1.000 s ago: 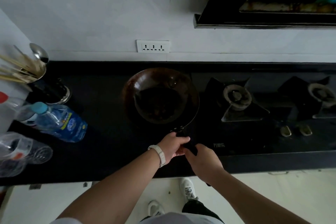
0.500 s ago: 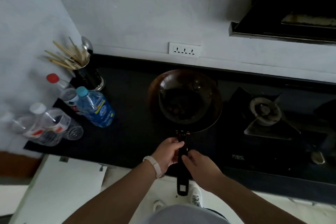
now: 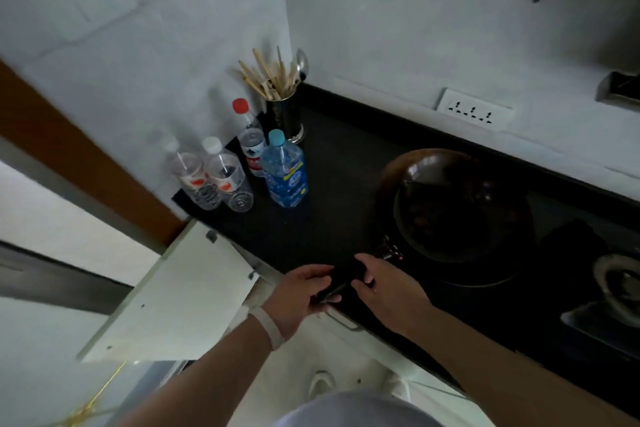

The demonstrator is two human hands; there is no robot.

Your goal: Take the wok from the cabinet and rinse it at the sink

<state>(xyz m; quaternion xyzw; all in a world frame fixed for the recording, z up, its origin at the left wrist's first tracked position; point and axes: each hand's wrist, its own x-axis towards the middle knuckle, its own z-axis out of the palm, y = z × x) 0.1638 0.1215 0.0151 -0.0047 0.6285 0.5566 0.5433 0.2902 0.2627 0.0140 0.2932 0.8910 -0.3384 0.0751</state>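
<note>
A dark, rust-brown wok (image 3: 453,204) sits over the black countertop (image 3: 332,191), right of centre. Its black handle (image 3: 343,282) points toward me over the counter's front edge. My left hand (image 3: 298,291), with a white wristband, grips the handle's near end. My right hand (image 3: 384,284) holds the handle closer to the bowl. Whether the wok rests on the counter or hangs just above it, I cannot tell. No sink is in view.
Several plastic bottles (image 3: 242,166) and a metal holder of chopsticks (image 3: 284,107) stand at the counter's left end. A white cabinet door (image 3: 180,295) hangs open below left. A gas burner (image 3: 620,284) is at the right edge, a wall socket (image 3: 472,109) behind.
The view has swung left, so the wok and stove now sit further right and the open cabinet door shows. Both hands remain on the handle, which now points more to the left.
</note>
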